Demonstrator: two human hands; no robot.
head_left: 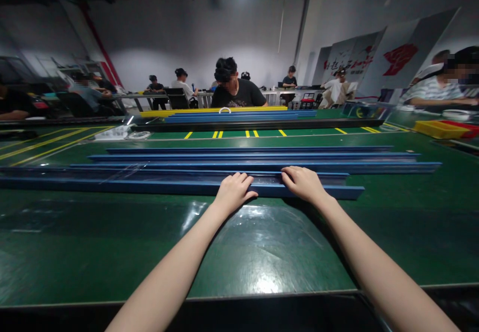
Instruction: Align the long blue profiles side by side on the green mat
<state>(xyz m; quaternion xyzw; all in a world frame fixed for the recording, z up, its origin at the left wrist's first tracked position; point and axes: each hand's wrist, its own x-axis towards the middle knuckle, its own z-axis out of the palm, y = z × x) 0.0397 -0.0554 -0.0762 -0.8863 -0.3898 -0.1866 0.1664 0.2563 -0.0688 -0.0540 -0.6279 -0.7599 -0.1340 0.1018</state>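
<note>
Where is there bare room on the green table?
Free: the green table between the near rail and the near edge, though clear film seems to cover part; also beyond that rail's right end. Crowded: around the left hand and right hand, with more blue rails just behind, and farther back by the black rail.
</note>
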